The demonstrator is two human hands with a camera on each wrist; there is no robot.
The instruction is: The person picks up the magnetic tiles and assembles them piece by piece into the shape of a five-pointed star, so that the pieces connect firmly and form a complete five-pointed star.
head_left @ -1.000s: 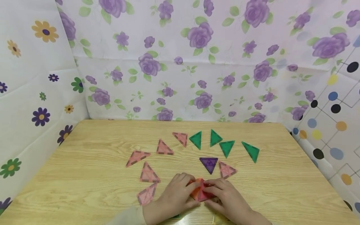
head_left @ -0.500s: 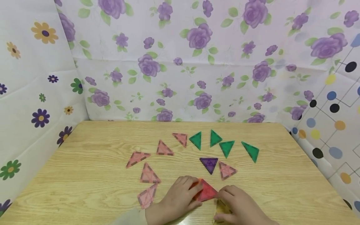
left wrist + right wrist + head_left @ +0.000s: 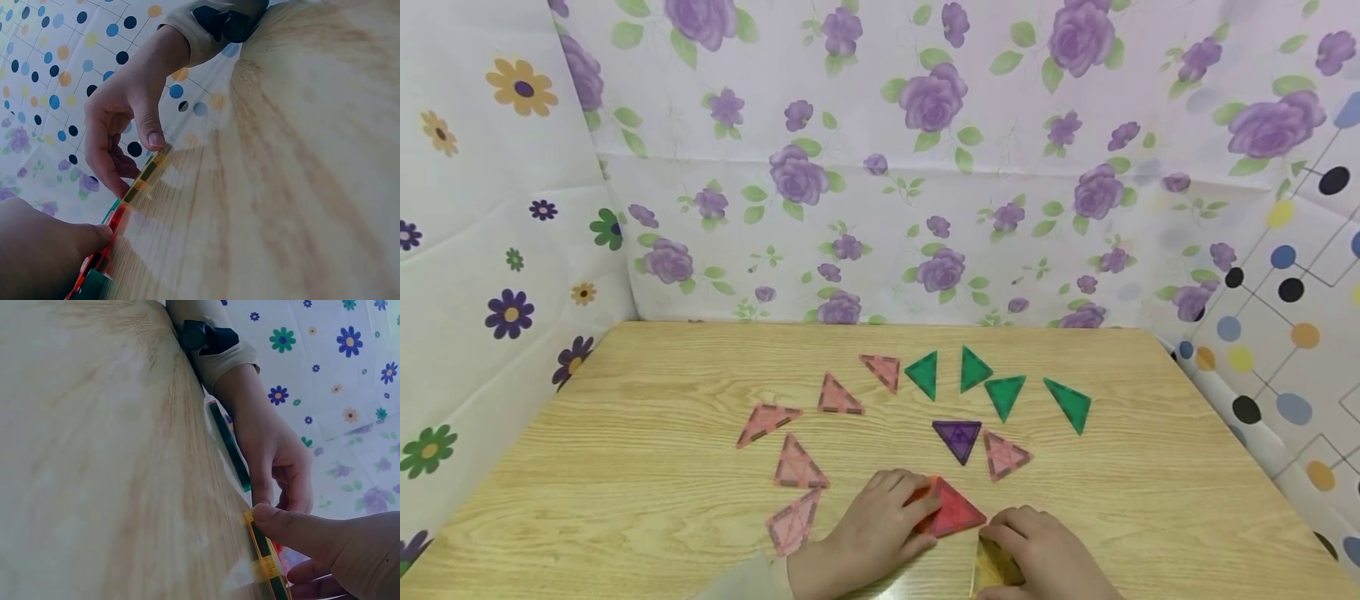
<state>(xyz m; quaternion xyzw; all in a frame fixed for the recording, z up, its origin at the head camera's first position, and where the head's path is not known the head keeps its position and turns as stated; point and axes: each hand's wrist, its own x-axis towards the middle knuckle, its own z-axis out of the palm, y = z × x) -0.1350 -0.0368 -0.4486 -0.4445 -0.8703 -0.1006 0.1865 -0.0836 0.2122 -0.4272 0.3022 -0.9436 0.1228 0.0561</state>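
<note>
In the head view my left hand (image 3: 876, 525) holds an orange magnetic tile (image 3: 922, 496) at the near middle of the table, its fingers curled over it. A red triangular magnetic tile (image 3: 955, 510) sits against the orange one, and the left fingertips reach its edge. My right hand (image 3: 1048, 560) grips a yellow magnetic tile (image 3: 992, 568) just nearer than the red tile's right corner. Thumb and fingers pinch this yellow tile (image 3: 267, 565) in the right wrist view. The left wrist view has a green tile (image 3: 95, 284) close to the left thumb.
Several pale pink triangles, such as one pink tile (image 3: 797, 463), lie left and beyond the hands. Several green triangles, among them one green tile (image 3: 1005, 395), lie farther back. A purple triangle (image 3: 958, 437) and a pink triangle (image 3: 1004, 455) lie just past the red tile.
My right hand has let go of the red tile, moved right and nearer, and taken hold of the yellow tile. My left hand has stayed on the orange and red tiles.
</note>
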